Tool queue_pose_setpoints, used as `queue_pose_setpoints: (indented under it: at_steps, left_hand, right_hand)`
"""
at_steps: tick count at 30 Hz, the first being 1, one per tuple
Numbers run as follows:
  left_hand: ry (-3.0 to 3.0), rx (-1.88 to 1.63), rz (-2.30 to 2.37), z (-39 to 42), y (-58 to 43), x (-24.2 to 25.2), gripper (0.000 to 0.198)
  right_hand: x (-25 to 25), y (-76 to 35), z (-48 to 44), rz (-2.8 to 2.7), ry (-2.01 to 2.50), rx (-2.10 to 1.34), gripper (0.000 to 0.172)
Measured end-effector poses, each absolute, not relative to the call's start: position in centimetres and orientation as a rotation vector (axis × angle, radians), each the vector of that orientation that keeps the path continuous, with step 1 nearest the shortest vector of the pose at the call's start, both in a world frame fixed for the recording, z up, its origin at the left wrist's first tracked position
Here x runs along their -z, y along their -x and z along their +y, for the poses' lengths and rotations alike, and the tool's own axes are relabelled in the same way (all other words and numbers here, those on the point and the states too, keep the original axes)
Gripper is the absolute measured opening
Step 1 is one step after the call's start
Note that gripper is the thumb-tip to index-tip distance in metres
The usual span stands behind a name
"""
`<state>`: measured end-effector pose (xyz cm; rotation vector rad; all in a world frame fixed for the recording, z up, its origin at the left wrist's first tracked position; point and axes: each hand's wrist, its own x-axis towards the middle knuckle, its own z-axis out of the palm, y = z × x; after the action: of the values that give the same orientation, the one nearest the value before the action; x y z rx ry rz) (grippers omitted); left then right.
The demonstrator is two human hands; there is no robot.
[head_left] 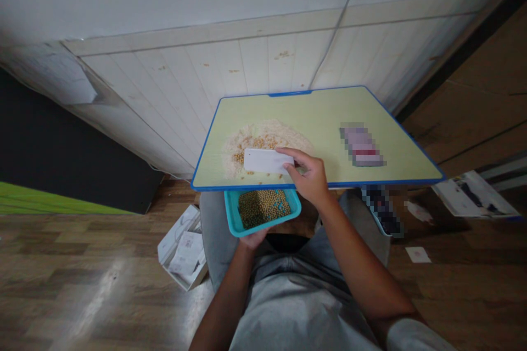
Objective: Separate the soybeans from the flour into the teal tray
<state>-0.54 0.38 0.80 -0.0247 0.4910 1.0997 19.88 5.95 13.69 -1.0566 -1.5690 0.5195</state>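
Note:
My left hand (254, 237) supports a turquoise plastic basket (231, 214) from below, close under the table's front edge; its fingers are mostly hidden beneath it. Inside lie dark green beans (252, 209) on the left and yellowish soybeans (275, 201) on the right. Between thumb and fingers, my right hand (307, 171) grips a flat white card (265, 160) by its right end, over the table. Around and behind the card spreads a pale grainy layer (284, 130), perhaps rice, with soybeans (263, 142) scattered on it. A few soybeans lie near the front edge.
The small table (329, 107) has a yellow-green top with a blue rim and stands against a white panelled wall (255, 66). A blurred-out flat object (362, 145) lies on its right side. An open white box (185, 252) rests on the wooden floor at left.

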Motion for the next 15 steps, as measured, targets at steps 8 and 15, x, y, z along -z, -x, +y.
queue_pose_setpoints:
  at_steps: [8,15]
  left_hand:
    - [0.05,-1.108,0.476,0.45,0.64,-0.35,0.062]
    - [0.066,-1.103,0.441,0.49,0.73,-0.12,0.062]
  right_hand:
    - [-13.85,-19.71,5.63,-1.576,0.98,-0.528,0.046]
    - [-13.73,-19.89,5.5,-1.598,1.012,-0.533,0.04]
